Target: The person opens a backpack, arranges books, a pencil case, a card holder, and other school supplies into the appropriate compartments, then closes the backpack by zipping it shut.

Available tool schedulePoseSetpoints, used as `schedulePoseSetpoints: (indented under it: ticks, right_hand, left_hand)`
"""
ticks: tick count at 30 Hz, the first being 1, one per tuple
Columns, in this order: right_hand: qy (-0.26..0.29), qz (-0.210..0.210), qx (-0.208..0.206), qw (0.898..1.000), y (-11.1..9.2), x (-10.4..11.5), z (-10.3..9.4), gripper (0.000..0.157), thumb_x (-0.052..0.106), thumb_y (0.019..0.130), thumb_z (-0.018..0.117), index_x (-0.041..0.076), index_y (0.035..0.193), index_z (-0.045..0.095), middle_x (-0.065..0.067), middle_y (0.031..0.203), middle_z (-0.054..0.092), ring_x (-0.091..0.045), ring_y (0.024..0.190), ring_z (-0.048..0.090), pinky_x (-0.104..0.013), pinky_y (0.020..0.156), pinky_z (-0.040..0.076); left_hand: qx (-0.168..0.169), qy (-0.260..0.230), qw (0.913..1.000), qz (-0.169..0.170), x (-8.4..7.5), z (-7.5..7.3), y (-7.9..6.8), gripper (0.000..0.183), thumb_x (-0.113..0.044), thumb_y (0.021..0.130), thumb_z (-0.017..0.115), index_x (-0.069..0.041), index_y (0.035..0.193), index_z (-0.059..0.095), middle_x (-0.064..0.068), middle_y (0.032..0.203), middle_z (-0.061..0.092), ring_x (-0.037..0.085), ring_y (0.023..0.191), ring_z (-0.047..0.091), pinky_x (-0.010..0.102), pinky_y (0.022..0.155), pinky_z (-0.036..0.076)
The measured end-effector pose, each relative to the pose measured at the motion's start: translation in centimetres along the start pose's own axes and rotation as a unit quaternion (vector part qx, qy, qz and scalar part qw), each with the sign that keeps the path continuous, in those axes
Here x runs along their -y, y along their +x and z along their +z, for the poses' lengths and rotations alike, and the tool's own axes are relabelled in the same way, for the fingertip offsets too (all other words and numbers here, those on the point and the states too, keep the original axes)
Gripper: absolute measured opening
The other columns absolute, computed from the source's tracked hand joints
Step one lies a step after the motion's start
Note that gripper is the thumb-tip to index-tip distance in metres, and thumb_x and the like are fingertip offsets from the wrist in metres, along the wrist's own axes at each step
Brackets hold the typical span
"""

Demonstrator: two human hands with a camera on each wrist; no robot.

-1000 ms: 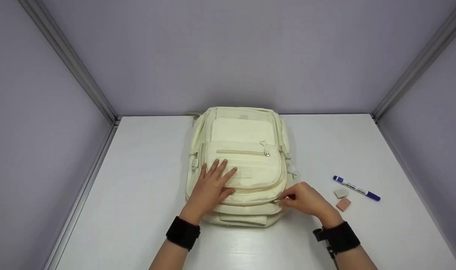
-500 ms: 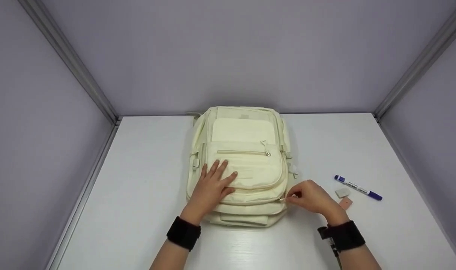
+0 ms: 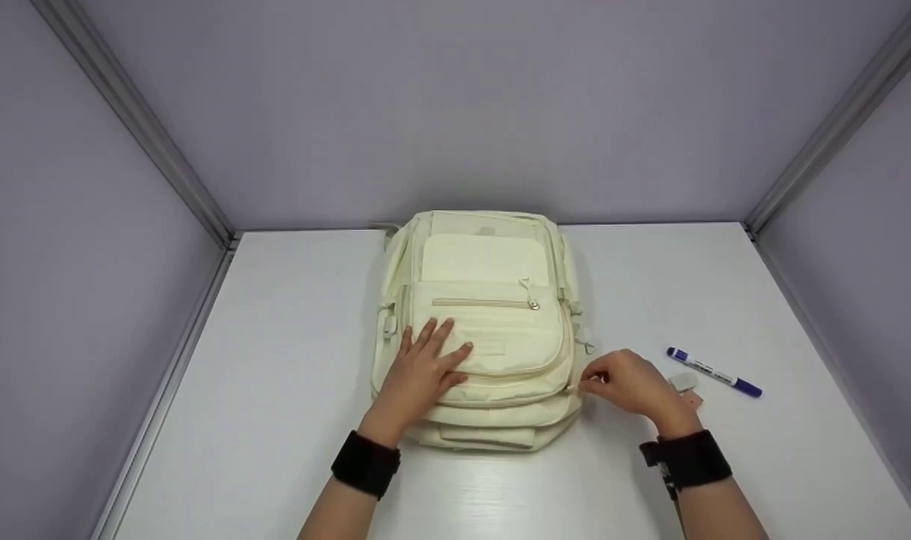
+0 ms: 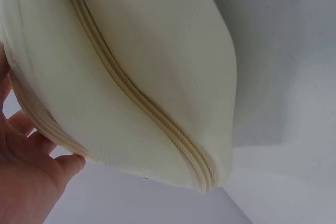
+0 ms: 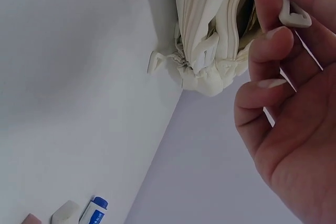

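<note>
A cream backpack (image 3: 485,259) lies flat on the white table, its front pockets facing up. My left hand (image 3: 416,379) rests with spread fingers on its lower left front. At the lower right edge my right hand (image 3: 629,384) pinches a zipper pull, whose cream loop (image 5: 295,17) shows between thumb and fingers in the right wrist view. Close by there, a gap in the pocket's zipper (image 5: 244,11) shows a dark inside. Another zipper (image 4: 139,98) curves along the bag's lower side in the left wrist view.
Right of the right hand lie a blue and white marker (image 3: 714,372), a pale eraser (image 3: 683,382) and a pink eraser (image 3: 693,400), partly hidden by the wrist. Grey panels (image 3: 485,105) enclose the table's back and sides. Another cream pull (image 5: 156,61) hangs at the bag's side.
My right hand has moved right and slightly up around the bag's lower right corner, pulling the zipper pull along. The left hand stays in place.
</note>
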State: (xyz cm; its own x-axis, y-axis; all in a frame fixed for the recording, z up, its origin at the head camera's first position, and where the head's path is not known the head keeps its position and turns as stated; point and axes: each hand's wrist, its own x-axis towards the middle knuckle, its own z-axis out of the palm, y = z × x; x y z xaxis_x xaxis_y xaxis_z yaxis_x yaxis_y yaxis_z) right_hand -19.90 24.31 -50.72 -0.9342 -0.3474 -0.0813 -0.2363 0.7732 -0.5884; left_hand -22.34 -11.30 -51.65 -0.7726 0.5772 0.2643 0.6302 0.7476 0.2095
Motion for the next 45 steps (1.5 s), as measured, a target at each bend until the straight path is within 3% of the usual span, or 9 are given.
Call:
schedulePoseSetpoints:
  ticks: [9,17,25,45]
  right_hand:
    - [-0.027,-0.009,-0.015,0.999,0.4,-0.4,-0.6,0.005,0.014,0.088,0.074,0.012,0.090,0.078,0.007,0.082,0.069,-0.012,0.074,0.060,-0.035,0.066,0.048]
    - [-0.066,0.000,-0.058,0.996,0.3,-0.9,-1.0,0.005,0.014,0.088,0.074,0.011,0.090,0.077,0.005,0.081,0.068,-0.012,0.070,0.058,-0.036,0.064,0.048]
    - [-0.119,-0.017,-0.134,0.984,1.1,-1.3,-0.9,0.005,0.014,0.087,0.075,0.010,0.088,0.078,0.000,0.084,0.071,-0.019,0.072,0.065,-0.040,0.061,0.051]
    - [-0.173,-0.020,-0.249,0.953,5.1,-2.1,-0.8,0.007,0.014,0.087,0.073,0.009,0.085,0.077,-0.005,0.078,0.070,-0.024,0.063,0.065,-0.044,0.051,0.049]
  left_hand:
    - [-0.010,-0.002,0.9999,0.010,0.0,0.1,0.1,0.043,-0.041,0.096,0.057,-0.026,0.136,0.061,0.015,0.152,0.038,0.038,0.141,0.030,0.063,0.109,0.023]
    - [-0.027,0.009,0.9995,0.012,0.0,0.2,0.1,0.035,-0.036,0.096,0.060,-0.025,0.128,0.068,0.017,0.150,0.040,0.041,0.139,0.032,0.065,0.107,0.024]
    - [-0.025,-0.005,0.9996,0.011,-0.2,0.2,0.3,0.030,-0.030,0.098,0.060,-0.023,0.125,0.070,0.018,0.149,0.041,0.043,0.138,0.033,0.067,0.106,0.023]
    - [-0.023,-0.040,0.9988,0.014,0.1,-0.2,0.2,0.029,-0.025,0.096,0.064,-0.019,0.123,0.071,0.020,0.148,0.042,0.044,0.137,0.033,0.068,0.105,0.023]
